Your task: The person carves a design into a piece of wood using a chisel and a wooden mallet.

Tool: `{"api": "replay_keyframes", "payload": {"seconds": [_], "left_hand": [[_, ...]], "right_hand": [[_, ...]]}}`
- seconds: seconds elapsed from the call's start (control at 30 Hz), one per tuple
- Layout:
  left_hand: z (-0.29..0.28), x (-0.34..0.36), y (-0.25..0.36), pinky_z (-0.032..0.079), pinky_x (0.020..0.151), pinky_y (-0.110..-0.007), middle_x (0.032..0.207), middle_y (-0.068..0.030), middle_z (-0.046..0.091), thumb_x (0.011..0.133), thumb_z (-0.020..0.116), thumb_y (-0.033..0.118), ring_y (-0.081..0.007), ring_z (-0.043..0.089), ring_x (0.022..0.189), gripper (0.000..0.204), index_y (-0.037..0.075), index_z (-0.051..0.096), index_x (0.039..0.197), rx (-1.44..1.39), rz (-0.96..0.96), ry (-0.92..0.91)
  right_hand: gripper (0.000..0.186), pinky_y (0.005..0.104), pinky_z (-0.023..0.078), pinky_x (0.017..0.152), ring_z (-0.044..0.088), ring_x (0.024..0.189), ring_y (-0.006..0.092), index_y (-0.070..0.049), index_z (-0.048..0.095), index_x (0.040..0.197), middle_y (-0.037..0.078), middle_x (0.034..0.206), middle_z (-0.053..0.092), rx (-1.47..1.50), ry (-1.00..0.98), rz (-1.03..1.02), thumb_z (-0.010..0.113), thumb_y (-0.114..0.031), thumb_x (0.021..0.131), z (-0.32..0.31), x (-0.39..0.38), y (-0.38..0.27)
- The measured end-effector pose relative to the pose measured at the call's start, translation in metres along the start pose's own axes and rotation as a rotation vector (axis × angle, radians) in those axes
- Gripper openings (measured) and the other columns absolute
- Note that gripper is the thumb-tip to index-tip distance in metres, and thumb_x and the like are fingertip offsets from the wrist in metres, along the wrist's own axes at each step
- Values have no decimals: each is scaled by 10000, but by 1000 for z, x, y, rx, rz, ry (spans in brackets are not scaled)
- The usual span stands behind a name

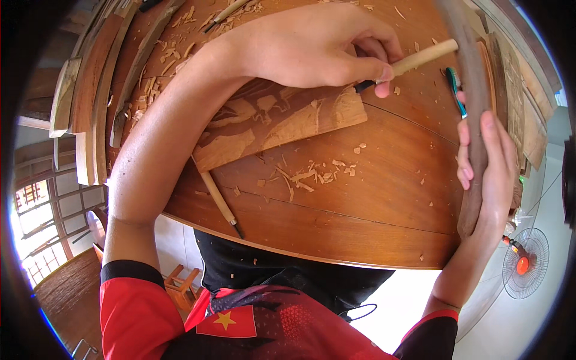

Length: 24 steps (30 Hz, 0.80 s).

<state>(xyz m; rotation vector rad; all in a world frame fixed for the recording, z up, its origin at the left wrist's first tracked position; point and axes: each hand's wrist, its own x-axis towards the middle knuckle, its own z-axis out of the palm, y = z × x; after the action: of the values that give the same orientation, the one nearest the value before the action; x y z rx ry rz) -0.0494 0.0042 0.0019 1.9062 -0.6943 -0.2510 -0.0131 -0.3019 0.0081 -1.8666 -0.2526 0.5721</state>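
My left hand [342, 63] grips a chisel [429, 55] with a pale wooden handle, its dark blade at the upper right corner of a carved board [288, 126]. The board lies slanted on the wooden table [360, 210], partly hidden by my left forearm, with shallow raised shapes cut into it. On the right, my right hand [492, 162] is closed round a long greyish-brown wooden bar [471, 90], which meets or nearly meets the chisel handle's end. A second chisel [216, 198] lies below the board, pointing toward the table's front edge.
Wood shavings [309, 177] are scattered about. Wooden strips [96, 102] line the left side, more boards [507, 78] the right. Another chisel [225, 13] lies at the top, a teal brush [456, 90] beside the bar. A fan [523, 263] and a stool [180, 282] are beyond the table.
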Motion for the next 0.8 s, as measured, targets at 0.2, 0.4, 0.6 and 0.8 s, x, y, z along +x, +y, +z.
{"api": "replay_keyframes", "payload": {"seconds": [0.2, 0.4, 0.6, 0.8], "left_hand": [[-2, 0, -2, 533, 814, -355, 976, -125, 748, 1041, 580, 155, -225, 704, 913, 215, -28, 634, 1140, 39, -9, -13], [-9, 4, 1, 529, 834, -366, 1015, -127, 753, 1029, 590, 163, -236, 703, 923, 221, -21, 634, 1144, 125, -136, -107], [6, 2, 4, 540, 812, -295, 956, -95, 762, 1020, 612, 136, -152, 718, 914, 253, -44, 654, 1192, 57, -195, -24], [-6, -1, 4, 527, 886, -353, 1040, -149, 751, 1033, 590, 151, -225, 711, 998, 231, -25, 624, 1179, 27, -18, -87]], "right_hand": [[576, 222, 334, 415, 396, 486, 46, 14, 533, 1440, -11, 860, 508, 38, 11, -1, 466, -450, 1105, 5, 1, 3], [583, 217, 330, 413, 405, 487, 37, 8, 555, 1409, -13, 878, 527, -22, -20, 0, 465, -478, 1099, 7, 2, 5], [562, 216, 339, 417, 416, 497, 36, 11, 537, 1435, -13, 876, 527, -56, -76, 25, 442, -442, 1114, 4, 0, 5], [558, 207, 338, 402, 387, 486, 40, -10, 488, 1492, -15, 874, 510, 213, 234, -161, 417, -422, 1123, 3, 5, 4]]}}
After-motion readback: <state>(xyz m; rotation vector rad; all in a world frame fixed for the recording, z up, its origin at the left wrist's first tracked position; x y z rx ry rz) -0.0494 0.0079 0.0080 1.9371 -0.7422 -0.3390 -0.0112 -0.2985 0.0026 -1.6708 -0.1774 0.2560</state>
